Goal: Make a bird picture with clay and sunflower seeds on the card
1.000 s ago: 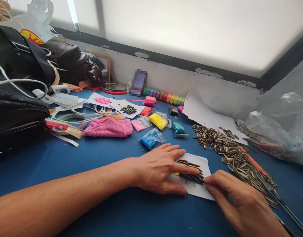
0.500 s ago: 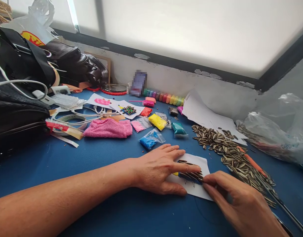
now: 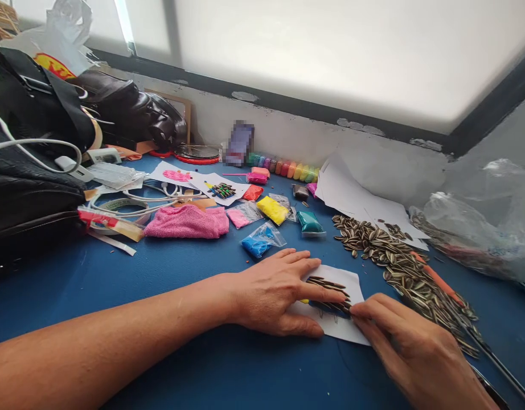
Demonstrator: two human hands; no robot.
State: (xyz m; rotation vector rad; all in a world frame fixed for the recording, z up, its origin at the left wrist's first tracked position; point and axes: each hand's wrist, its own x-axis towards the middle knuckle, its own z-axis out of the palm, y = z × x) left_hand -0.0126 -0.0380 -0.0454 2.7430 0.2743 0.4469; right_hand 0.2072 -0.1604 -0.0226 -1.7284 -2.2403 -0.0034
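A blue table [image 3: 160, 262] filled the lower frame, with a seed heap [image 3: 399, 267] at right. The right hand [image 3: 416, 341], lower right, pinched finger and thumb together, any hold unclear; the left hand [image 3: 273, 293] lay flat, fingers spread, over white paper [image 3: 350, 328] right of centre that bore rows of seeds [image 3: 326, 283].

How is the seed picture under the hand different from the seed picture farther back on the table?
The near white-paper seed picture has the spread left hand over part of it; the far white-paper seed picture has no hand on it. Green shows between the far picture's dark seeds, but I see none on the near one. Both have seeds with blue and yellow.
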